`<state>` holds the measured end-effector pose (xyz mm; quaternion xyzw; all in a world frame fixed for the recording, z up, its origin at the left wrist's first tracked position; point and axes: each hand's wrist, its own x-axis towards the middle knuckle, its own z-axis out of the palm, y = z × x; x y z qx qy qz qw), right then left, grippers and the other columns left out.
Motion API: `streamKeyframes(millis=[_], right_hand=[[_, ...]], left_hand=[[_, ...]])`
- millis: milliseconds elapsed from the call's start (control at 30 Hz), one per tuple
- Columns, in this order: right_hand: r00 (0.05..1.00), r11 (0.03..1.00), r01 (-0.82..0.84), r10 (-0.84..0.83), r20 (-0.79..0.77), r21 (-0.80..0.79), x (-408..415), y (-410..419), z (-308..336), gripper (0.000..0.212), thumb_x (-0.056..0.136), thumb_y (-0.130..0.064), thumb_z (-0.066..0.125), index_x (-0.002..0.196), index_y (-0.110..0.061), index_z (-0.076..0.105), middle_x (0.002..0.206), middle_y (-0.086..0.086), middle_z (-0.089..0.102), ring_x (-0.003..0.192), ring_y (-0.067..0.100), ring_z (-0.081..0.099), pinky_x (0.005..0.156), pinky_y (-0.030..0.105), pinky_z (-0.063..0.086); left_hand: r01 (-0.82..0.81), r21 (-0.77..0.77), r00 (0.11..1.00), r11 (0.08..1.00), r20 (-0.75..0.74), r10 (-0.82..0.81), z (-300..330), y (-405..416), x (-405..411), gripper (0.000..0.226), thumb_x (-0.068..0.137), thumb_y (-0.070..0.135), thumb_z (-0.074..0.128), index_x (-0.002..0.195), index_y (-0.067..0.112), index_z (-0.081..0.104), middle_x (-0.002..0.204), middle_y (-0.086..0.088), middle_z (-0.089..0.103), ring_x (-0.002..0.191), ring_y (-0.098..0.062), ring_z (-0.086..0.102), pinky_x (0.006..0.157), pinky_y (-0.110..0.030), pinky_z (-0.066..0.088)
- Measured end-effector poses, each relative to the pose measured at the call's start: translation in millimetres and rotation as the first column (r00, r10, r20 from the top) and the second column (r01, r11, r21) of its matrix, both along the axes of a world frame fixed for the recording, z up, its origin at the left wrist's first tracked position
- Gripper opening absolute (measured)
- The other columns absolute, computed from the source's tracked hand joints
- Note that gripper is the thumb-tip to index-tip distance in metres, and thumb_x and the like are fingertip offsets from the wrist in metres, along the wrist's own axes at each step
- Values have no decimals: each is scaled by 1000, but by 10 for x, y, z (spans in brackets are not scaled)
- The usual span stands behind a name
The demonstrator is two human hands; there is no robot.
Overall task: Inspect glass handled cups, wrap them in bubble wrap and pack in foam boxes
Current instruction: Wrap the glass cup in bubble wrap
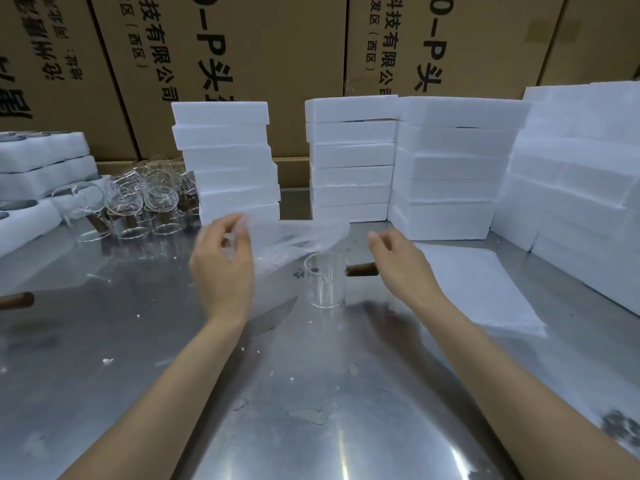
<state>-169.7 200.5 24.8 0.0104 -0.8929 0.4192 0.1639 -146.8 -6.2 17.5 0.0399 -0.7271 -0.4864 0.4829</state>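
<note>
Steel table (145,341) is serving as the bench, scuffed and flecked with white crumbs; printed cardboard cartons (242,64) are lining the wall behind it. Glass cup (325,284) is standing upright near the table's middle, between the two hands, its brown handle (362,269) sticking out to the right. Left hand (221,268) is pinching a sheet of bubble wrap (298,239) at its left edge, holding it lifted just behind the cup. Right hand (401,268) is hovering over the handle's outer end with fingers loosely curled; contact with handle cannot be told. Stack of flat bubble wrap sheets (474,285) is lying right of that hand. More glass cups (138,199) are crowding the back left. Foam boxes (349,157) are standing in stacks along the rear and right.
</note>
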Motion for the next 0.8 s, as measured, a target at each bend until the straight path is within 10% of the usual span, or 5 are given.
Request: streamKeyframes(millis=[167, 400, 600, 800], right_hand=[[966, 966, -168, 122, 228, 196, 14, -52, -74, 45, 94, -55, 35, 88, -17, 58, 87, -1, 65, 82, 20, 60, 71, 32, 46], [954, 953, -168, 222, 201, -253, 3, 23, 50, 30, 92, -39, 55, 70, -20, 61, 64, -8, 56, 53, 6, 53, 54, 20, 35], [939, 741, -170, 323, 123, -649, 20, 68, 162, 23, 87, -35, 62, 73, -17, 65, 56, -8, 60, 52, 7, 55, 56, 21, 35], [809, 665, -309, 560, 180, -680, 66, -14, 113, 21, 88, -37, 60, 80, -18, 67, 68, -7, 67, 57, 5, 62, 50, 14, 44]], left_hand=[[-68, -100, 997, 993, -50, 63, 57, -33, 24, 23, 95, 13, 55, 113, 20, 69, 101, 4, 50, 94, -9, 47, 82, -13, 36], [98, -360, 965, 928, 261, 0, -143, -26, 8, 28, 91, 11, 57, 116, 21, 64, 105, 4, 63, 94, -17, 56, 75, -26, 38], [228, -468, 859, 854, 509, 49, -216, 2, -3, 23, 88, 24, 63, 110, 26, 70, 109, 3, 58, 108, -20, 50, 83, -31, 40], [195, -421, 864, 886, 501, 48, -186, 55, -25, 26, 90, 42, 60, 88, 23, 77, 84, 4, 51, 91, -24, 53, 77, -35, 40]])
